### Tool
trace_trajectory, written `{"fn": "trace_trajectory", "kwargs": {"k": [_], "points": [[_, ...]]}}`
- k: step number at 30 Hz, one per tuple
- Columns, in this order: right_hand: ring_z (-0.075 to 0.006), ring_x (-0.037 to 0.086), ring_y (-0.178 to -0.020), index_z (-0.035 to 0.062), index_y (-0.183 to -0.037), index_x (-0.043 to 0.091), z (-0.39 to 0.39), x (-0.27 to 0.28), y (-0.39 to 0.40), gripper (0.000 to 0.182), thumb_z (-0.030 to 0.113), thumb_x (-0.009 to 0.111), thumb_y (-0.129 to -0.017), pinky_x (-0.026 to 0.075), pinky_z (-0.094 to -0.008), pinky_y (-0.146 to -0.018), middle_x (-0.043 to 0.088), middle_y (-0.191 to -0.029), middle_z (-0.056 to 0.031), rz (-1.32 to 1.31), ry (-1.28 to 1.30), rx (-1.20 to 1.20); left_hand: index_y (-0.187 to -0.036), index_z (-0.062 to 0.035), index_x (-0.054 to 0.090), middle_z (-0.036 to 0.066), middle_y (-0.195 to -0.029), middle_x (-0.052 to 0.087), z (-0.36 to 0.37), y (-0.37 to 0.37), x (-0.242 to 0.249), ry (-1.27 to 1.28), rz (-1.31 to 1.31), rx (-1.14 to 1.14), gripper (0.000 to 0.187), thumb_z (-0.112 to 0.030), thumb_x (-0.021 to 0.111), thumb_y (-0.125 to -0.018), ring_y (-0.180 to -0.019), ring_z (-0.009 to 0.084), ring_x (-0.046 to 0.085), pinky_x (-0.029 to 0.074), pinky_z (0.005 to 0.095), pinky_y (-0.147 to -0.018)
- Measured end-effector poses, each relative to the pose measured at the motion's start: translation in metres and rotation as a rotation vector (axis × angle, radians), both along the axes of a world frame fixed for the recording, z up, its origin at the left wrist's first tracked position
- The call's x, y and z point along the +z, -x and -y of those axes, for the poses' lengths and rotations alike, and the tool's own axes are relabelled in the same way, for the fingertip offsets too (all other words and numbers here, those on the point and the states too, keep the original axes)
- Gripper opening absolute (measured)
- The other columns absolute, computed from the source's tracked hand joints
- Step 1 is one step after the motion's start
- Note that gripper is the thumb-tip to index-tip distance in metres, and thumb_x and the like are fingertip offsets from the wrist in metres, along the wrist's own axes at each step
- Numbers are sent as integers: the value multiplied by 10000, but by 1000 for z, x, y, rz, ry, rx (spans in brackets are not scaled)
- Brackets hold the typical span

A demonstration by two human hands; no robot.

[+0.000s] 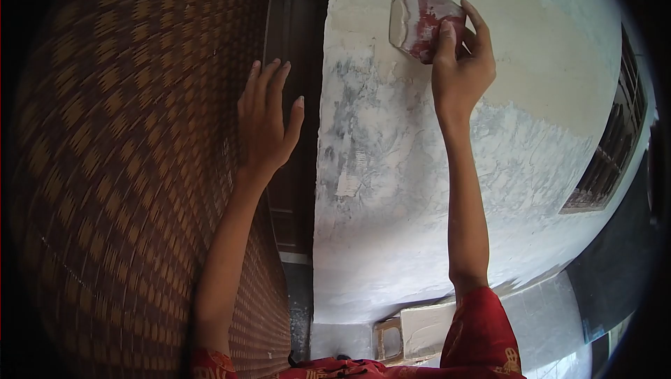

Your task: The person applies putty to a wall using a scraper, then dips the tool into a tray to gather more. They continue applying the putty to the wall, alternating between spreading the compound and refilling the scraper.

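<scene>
My right hand [465, 64] grips a red putty scraper [428, 24] smeared with white paste, its wide edge with a strip of paste facing left. The scraper lies against or very near the upper part of a white wall [391, 218]. Grey, rough patches and smoother cream areas cover this wall. My left hand [269, 117] is raised with its fingers apart and holds nothing. It is beside a brown woven mat [140, 155], in front of the dark gap left of the wall's edge; whether it touches the mat I cannot tell.
A dark door [283, 197] stands in the gap between mat and wall. On the floor at the wall's foot are a pale board [426, 330] and a small frame-like object [388, 339]. A barred window opening [611, 148] is at the right.
</scene>
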State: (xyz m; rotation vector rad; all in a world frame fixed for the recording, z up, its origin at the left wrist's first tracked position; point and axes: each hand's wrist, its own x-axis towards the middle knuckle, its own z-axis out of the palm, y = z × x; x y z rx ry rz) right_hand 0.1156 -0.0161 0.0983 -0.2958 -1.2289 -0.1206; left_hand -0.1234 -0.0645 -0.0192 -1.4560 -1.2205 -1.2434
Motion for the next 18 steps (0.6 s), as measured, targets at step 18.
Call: {"fn": "trace_trajectory", "kwargs": {"k": [18], "points": [[-196,670,-655,58,-1244,634,1,-18,38,341,32,650,-904,519,-295,-658,680,-742,-142,162,-24,105,-1449,-77,458,148,-1492,434,-3,-16,10,-57,36,-54,499,-247,537,-987,-1459,374,304,262,553,-1151]]}}
